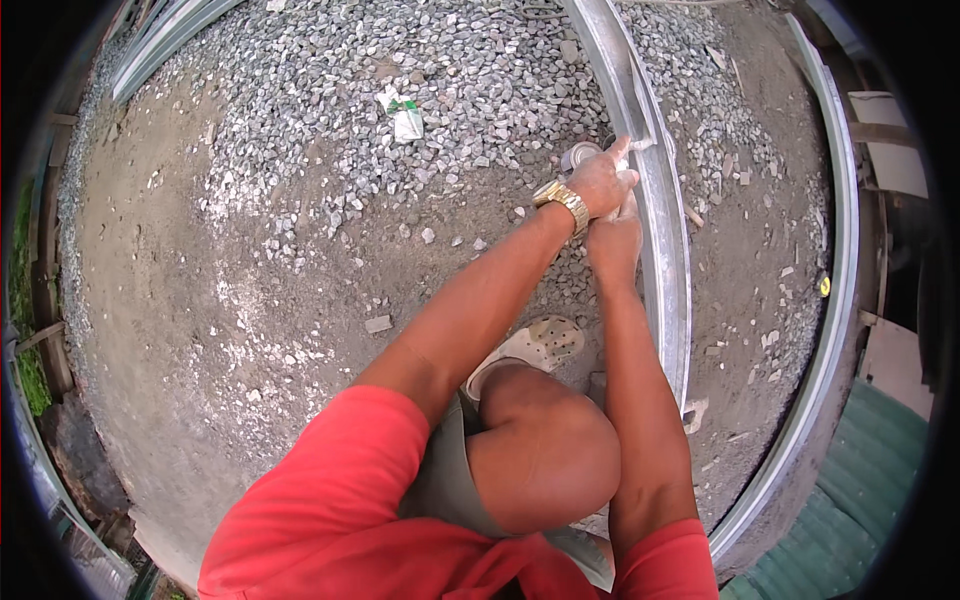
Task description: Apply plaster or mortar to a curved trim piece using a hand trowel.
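A long pale metal channel (662, 270) runs up the right of centre. My left hand (600, 185), with a gold-coloured watch on the wrist, reaches to its near edge, index finger extended and other fingers curled at a small white item whose kind is unclear. Just below, my right hand (615, 240) has its fingers closed, pointing up along that edge toward the white item; what it grips is mostly hidden. A small round can (577, 158) lies on the gravel just left of my left hand, partly covered by it.
Loose gravel (330, 100) and dirt cover the ground, with a green and white scrap (407, 120). More metal profiles (170, 50) lie at the upper left, another (840, 250) along the right, beside green corrugated sheeting (850, 480). My sandalled foot (545, 342) is below my hands.
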Available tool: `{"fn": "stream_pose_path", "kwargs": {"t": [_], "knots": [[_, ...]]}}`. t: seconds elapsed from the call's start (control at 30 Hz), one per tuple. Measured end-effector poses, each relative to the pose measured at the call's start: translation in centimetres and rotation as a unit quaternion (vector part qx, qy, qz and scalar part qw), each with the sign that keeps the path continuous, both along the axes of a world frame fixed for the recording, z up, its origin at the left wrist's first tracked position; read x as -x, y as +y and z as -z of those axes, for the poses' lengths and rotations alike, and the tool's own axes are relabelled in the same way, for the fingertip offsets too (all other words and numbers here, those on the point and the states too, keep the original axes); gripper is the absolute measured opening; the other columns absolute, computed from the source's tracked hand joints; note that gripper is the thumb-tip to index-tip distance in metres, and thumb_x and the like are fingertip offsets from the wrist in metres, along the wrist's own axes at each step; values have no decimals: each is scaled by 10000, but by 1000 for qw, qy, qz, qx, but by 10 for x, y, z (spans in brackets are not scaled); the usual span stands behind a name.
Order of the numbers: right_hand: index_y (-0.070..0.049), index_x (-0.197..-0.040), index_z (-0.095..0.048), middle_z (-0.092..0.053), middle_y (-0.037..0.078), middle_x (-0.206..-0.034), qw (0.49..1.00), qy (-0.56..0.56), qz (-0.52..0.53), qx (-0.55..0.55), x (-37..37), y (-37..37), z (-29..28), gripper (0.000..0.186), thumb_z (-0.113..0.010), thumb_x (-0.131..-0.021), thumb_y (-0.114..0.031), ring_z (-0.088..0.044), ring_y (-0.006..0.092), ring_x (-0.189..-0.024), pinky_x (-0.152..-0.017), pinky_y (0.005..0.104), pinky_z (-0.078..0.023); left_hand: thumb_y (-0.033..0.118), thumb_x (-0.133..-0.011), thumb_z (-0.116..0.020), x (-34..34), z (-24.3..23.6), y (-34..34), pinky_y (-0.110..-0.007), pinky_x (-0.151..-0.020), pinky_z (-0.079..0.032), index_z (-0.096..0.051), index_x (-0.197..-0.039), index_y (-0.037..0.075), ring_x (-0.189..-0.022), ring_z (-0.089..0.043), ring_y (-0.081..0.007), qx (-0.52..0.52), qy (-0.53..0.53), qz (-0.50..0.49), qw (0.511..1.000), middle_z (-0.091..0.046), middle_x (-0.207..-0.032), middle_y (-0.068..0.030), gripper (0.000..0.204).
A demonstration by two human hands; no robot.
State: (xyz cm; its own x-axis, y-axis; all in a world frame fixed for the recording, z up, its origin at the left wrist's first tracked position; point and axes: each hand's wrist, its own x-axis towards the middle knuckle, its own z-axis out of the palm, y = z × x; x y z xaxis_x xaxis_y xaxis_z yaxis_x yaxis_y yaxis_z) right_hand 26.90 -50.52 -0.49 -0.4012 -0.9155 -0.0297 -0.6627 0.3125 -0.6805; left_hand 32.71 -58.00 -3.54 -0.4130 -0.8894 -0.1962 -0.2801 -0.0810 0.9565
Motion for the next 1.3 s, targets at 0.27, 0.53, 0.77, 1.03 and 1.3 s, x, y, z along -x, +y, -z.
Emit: {"fn": "stream_pose_path", "kwargs": {"t": [0.27,0.53,0.77,1.03,1.3], "knots": [[27,-1267,-478,-615,270,-1064,1000,27,-9,-3,-8,-27,0,397,-468,-923,-170,-585,411,-1021,-852,420,-444,268,-847,-604,-18,-6,-26,-321,-1053,-332,-331,-1400,-4,-1277,-436,-314,63,134,-53,988,-452,-1354,-243,674],[17,-1275,-458,-627,159,-853,995,-97,-8,-4,-30,-66,-4,399,-469,-907,-137,-610,280,-703,-579,382,-457,326,-844,-582,-31,-2,-76,-351,-1006,-388,-365,-1394,37,-1196,-500,-355,44,0,-24,999,-478,-1311,-267,659],[-10,-1295,-444,-580,79,-732,998,-59,-23,30,-23,-65,16,407,-469,-904,-121,-530,143,-491,-364,299,-387,326,-848,-586,-42,-11,-61,-322,-1063,-325,-328,-1407,11,-1282,-426,-313,52,57,-25,997,-417,-1394,-214,692],[-13,-1249,-476,-604,97,-768,995,3,-25,93,-24,-82,34,365,-454,-913,-152,-539,147,-497,-386,315,-413,334,-853,-577,-35,18,-84,-319,-1039,-357,-322,-1417,30,-1255,-461,-302,88,27,-9,996,-445,-1374,-212,689],[-51,-1222,-493,-515,5,-640,965,-252,31,-61,-28,-72,-35,331,-477,-930,-207,-438,85,-432,-329,245,-314,325,-835,-594,-26,-20,-85,-321,-1031,-368,-404,-1370,21,-1222,-484,-336,76,-29,-33,996,-476,-1330,-240,644]]}}
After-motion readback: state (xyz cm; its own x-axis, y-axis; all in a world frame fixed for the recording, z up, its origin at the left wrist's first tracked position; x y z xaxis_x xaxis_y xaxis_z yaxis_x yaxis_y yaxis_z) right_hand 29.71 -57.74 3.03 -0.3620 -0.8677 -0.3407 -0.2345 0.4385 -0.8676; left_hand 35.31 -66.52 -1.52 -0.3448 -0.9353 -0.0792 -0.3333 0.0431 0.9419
